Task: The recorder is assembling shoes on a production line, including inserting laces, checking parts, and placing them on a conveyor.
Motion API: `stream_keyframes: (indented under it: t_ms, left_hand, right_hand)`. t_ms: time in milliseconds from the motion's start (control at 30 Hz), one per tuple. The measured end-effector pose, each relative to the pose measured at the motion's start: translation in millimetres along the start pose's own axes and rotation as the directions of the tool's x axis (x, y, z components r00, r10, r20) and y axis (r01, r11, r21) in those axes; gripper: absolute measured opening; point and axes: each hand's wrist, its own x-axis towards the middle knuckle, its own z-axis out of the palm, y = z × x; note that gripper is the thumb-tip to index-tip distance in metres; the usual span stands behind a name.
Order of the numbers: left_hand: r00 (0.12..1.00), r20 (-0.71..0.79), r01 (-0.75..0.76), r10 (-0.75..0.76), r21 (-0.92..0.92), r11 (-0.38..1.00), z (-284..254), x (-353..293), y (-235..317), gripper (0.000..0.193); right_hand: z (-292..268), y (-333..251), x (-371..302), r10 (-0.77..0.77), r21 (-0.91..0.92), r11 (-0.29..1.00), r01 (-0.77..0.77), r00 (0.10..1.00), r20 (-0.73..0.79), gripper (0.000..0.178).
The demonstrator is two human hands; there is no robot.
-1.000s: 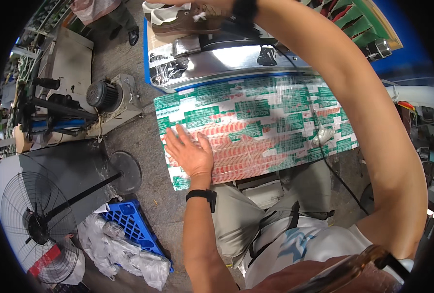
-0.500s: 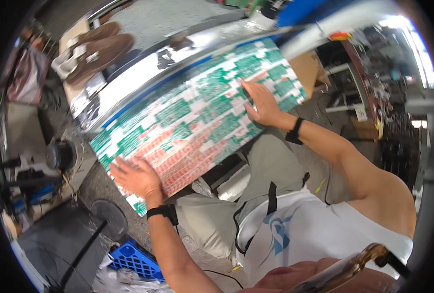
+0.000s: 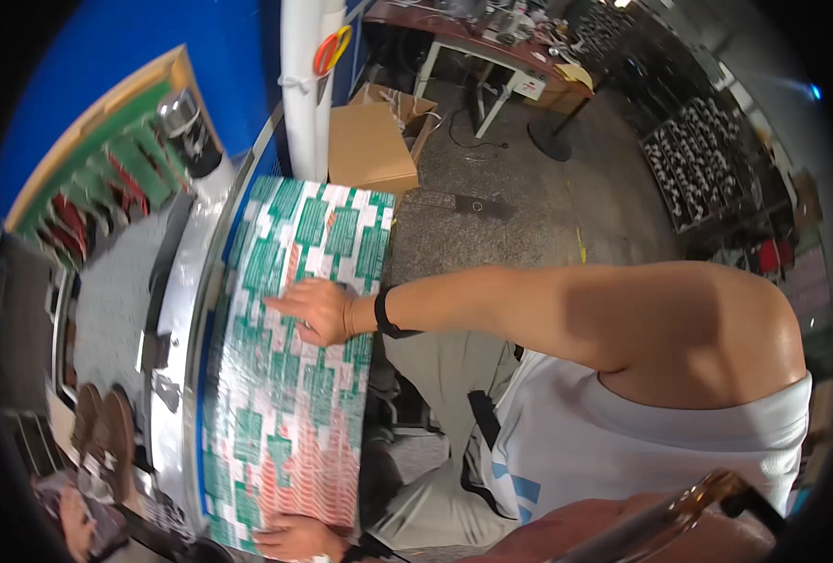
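Across my lap and against the metal-edged bench lies a long flat board (image 3: 290, 366), patterned in green, white and red with a shiny surface. My right hand (image 3: 318, 310) rests on its middle, the index finger stretched out and the other fingers partly bent, gripping nothing. At the near end, my left hand (image 3: 296, 538) lies flat on the board by the red-striped part, fingers out. The lower picture edge cuts off my left forearm. Both wrists wear dark bands.
A metal bottle (image 3: 189, 136) stands on the bench beside a wooden rack (image 3: 107, 164) of green and red pieces. Brown shoes (image 3: 107, 436) and another person's hand (image 3: 77, 521) are at lower left. Beyond the board sit a cardboard box (image 3: 370, 141) and white rolls (image 3: 302, 103) with scissors (image 3: 332, 52).
My view has swung to the right, so the board now runs nearly upright in the picture. Both hands stay on it; the rack and the other person's hand have come into view.
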Motion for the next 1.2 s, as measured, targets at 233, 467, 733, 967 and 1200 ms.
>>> stream_keyframes:
  t_ms: [233, 467, 733, 967, 1200]
  left_hand:
    - [0.997, -0.063, -0.038, 0.035, -0.048, 0.998, -4, 28, 27, 0.064]
    - [0.999, -0.039, -0.02, 0.02, 0.003, 1.0, 3, 18, 20, 0.064]
    - [1.0, 0.022, 0.015, -0.016, 0.065, 0.998, 5, 1, 12, 0.064]
    - [0.997, 0.062, 0.042, -0.051, 0.143, 0.989, 5, 3, 0, 0.065]
    - [0.968, 0.214, 0.125, -0.132, 0.047, 0.991, -1, 6, -2, 0.071]
  right_hand:
    - [-18, -6, 7, 0.012, 0.04, 0.999, -0.014, 0.999, 0.043, 0.077]
    - [-15, -12, 10, 0.026, 0.07, 0.997, -0.03, 0.998, 0.057, 0.078]
    - [-19, -4, 8, 0.028, 0.039, 0.999, -0.03, 0.997, 0.066, 0.077]
    - [-8, -13, 11, 0.041, 0.085, 0.995, -0.048, 0.996, 0.078, 0.078]
    - [-7, -13, 9, 0.027, 0.009, 1.0, -0.027, 0.997, 0.075, 0.081]
